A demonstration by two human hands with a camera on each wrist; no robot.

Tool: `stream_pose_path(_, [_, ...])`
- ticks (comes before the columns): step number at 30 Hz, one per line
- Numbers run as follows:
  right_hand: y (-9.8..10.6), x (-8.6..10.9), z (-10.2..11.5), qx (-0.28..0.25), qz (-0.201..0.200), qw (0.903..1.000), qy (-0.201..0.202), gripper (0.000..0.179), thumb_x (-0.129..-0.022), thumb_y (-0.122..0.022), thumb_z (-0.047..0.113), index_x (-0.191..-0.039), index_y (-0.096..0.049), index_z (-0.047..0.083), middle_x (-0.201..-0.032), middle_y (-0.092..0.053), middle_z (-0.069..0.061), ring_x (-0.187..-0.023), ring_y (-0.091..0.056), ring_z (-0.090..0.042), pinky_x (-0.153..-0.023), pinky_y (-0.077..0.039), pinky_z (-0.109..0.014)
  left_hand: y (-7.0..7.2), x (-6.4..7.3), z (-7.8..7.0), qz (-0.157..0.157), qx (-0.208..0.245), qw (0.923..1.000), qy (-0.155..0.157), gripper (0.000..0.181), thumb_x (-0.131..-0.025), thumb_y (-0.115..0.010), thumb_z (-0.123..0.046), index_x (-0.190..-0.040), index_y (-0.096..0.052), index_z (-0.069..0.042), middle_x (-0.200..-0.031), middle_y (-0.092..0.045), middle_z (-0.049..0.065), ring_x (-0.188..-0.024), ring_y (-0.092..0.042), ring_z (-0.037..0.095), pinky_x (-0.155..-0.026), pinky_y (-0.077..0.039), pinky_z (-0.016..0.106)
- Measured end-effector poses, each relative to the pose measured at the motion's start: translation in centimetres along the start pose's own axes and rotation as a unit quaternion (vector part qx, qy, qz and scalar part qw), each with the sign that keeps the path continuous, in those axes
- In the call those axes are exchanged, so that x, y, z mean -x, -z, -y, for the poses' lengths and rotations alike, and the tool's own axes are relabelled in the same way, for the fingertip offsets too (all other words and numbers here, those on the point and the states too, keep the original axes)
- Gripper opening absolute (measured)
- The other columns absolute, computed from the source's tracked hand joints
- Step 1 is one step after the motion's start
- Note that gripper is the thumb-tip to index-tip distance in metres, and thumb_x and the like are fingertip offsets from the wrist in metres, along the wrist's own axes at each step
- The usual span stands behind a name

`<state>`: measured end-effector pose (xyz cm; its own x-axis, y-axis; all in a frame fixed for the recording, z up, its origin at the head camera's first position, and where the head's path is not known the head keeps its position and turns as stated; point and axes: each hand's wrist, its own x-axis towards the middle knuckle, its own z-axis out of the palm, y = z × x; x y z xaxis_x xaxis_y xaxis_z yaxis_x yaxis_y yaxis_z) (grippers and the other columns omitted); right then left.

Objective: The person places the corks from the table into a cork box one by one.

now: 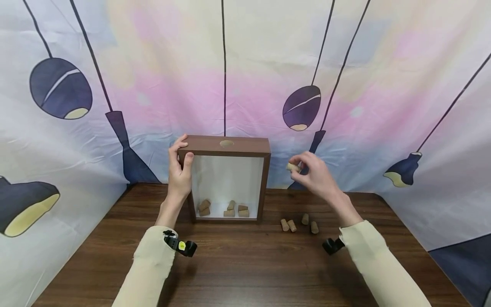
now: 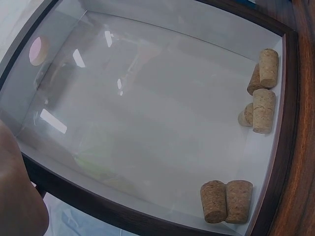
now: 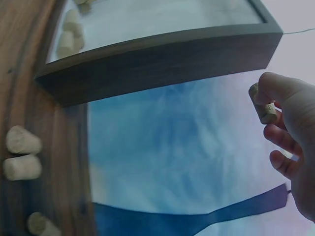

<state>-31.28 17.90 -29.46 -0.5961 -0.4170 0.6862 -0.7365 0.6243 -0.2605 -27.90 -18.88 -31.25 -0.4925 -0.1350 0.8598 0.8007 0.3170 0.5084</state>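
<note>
An upright box frame [image 1: 249,146] with a brown wooden rim, a clear front and a white inside stands on the table. Its top has a round hole [image 1: 226,143]. My left hand [image 1: 178,175] grips the upper left corner, thumb on the front edge and fingers around the side. Inside, several corks [image 2: 264,111] lie along the bottom in small groups. To the right of the box, level with its upper part, my right hand [image 1: 317,175] pinches a cork [image 3: 262,105] between thumb and fingers, in the air.
Several loose corks [image 1: 305,219] are on the dark wooden table [image 1: 238,264], right of the box and below my right hand. Behind the table hangs a printed cloth [image 1: 261,64] with lamp shapes. Each wrist wears a small black camera [image 1: 186,248].
</note>
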Motion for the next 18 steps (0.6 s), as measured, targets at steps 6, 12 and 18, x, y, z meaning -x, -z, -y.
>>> stream_pose_path(6, [1.1,-2.0,1.4,0.001,-0.036,0.9989,0.029,0.018,-0.082,-0.072,0.004,-0.1,-0.071,0.006,-0.093,-0.066,-0.006,-0.081,-0.055,-0.016,-0.066,-0.045,-0.029,-0.1,-0.1,0.1,-0.004,0.003,1.0,-0.002,0.029,-0.106,-0.045,-0.008,-0.126,-0.038,0.012,-0.151,-0.036,0.029,-0.146,-0.029,0.037,-0.114,-0.024,0.035])
stream_pose_path(12, [2.1,-3.8,3.0,0.001,-0.055,0.9976,0.044,0.017,-0.083,-0.072,0.006,-0.1,-0.07,0.007,-0.095,-0.067,-0.006,-0.081,-0.055,-0.016,-0.071,-0.045,-0.032,-0.1,0.0,0.2,-0.005,0.005,1.0,-0.002,0.031,-0.106,-0.045,-0.011,-0.126,-0.039,0.012,-0.151,-0.036,0.029,-0.146,-0.029,0.036,-0.114,-0.024,0.035])
stream_pose_path(18, [2.4,-5.6,4.7,-0.007,-0.06,0.9962,0.062,0.017,-0.083,-0.07,0.007,-0.099,-0.07,0.009,-0.095,-0.066,-0.004,-0.082,-0.055,-0.015,-0.072,-0.045,-0.032,-0.1,0.1,0.2,-0.005,0.002,1.0,-0.001,0.032,-0.106,-0.045,-0.012,-0.126,-0.038,0.012,-0.151,-0.036,0.028,-0.146,-0.029,0.036,-0.115,-0.024,0.036])
